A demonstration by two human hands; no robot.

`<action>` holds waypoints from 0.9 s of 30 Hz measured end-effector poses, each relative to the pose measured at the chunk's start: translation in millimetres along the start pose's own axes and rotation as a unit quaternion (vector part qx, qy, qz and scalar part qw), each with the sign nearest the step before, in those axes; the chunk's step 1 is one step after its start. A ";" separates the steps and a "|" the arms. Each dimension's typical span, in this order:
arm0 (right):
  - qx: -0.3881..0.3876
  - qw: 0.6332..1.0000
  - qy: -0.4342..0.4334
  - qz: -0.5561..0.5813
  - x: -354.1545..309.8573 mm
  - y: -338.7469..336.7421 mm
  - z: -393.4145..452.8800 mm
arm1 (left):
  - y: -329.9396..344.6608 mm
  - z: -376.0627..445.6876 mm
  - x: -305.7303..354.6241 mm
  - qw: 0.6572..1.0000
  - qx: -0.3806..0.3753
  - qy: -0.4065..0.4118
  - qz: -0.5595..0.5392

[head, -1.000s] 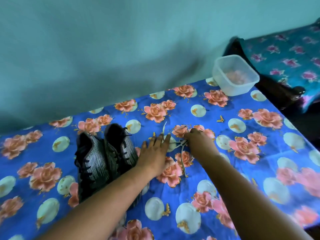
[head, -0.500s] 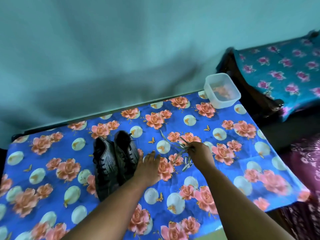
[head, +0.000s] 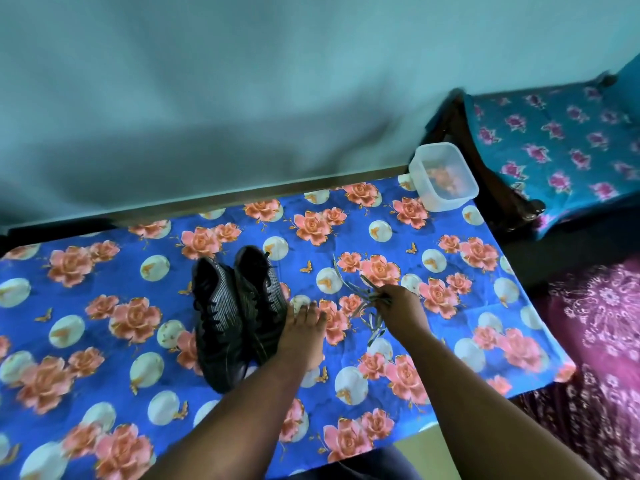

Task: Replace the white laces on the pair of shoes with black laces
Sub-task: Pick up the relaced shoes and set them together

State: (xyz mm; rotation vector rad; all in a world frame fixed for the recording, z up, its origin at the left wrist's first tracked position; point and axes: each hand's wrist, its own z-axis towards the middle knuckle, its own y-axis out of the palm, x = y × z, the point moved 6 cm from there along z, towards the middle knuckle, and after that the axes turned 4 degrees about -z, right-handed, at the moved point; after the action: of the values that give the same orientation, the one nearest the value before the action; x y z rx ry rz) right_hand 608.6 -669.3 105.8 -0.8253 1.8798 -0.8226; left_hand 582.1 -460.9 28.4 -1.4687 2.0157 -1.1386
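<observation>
My view has pulled back and up since a moment ago; more of the cloth (head: 104, 271) and the wall shows now, and the white laces (head: 363, 299) that lay flat on the cloth a second ago are bunched in my right hand (head: 394, 306) and partly lifted; my left hand (head: 304, 327), which was spread near the laces, has drawn back beside the shoes (head: 239, 306); I read that as clearing up, since both shoes already carry black lacing, so the swap itself looks done and only the old laces want putting away; perhaps in the tub (head: 441, 178) at the far corner, though that is my guess.

My right hand is curled round the white laces, pinching the bundle at its fingertips; loose ends trail down onto the cloth below and stick out ahead; my left hand lies flat with straight fingers on the cloth, just beside the nearer shoe, maybe touching its side, holding nothing; the shoes stand side by side, left of both hands.
</observation>
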 end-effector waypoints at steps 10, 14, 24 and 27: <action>0.012 0.999 -0.007 0.030 -17.9 -43.2 -0.8 | -8.4 2.2 -1.2 0.998 -0.009 0.006 -0.066; 0.038 0.996 -0.016 0.082 -23.2 -89.7 16.2 | -19.1 11.9 8.3 0.995 -0.020 -0.016 -0.096; 0.129 0.983 -0.081 0.107 9.6 -232.1 132.2 | -41.0 79.6 63.3 0.990 -0.026 -0.082 -0.113; 0.158 0.977 -0.080 0.116 30.4 -262.1 182.9 | -47.4 95.0 82.0 0.985 0.000 -0.111 -0.130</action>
State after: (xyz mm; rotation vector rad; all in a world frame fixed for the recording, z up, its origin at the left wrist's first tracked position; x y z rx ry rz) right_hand 817.0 -877.3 233.7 -0.4510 1.6134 -0.8525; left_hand 647.7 -577.6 21.6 -1.8112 1.7128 -1.0178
